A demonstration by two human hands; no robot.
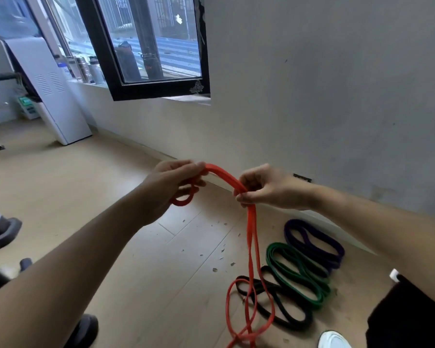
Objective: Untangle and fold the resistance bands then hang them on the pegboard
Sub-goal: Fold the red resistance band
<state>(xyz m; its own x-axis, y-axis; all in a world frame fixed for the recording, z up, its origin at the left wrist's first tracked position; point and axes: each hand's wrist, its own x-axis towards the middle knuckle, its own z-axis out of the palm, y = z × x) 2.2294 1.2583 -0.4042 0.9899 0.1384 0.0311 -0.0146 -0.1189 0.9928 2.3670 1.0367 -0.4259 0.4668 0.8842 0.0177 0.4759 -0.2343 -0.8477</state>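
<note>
A red resistance band (251, 237) stretches between both hands at chest height. My left hand (172, 183) grips one folded end, a small red loop hanging below its fingers. My right hand (264, 188) pinches the band further along; from there its long strands hang down to the floor and loop at the lower middle. On the wooden floor lie a black band (286, 315), a green band (299, 272) and a purple band (314, 243), each in loose folded loops side by side near the wall. No pegboard is in view.
A grey wall (312, 96) runs along the right with an open black-framed window (146, 46). A white cabinet (53, 96) stands at the far left. Small bits of debris dot the floor (111, 197). A white shoe (333, 340) shows at the bottom.
</note>
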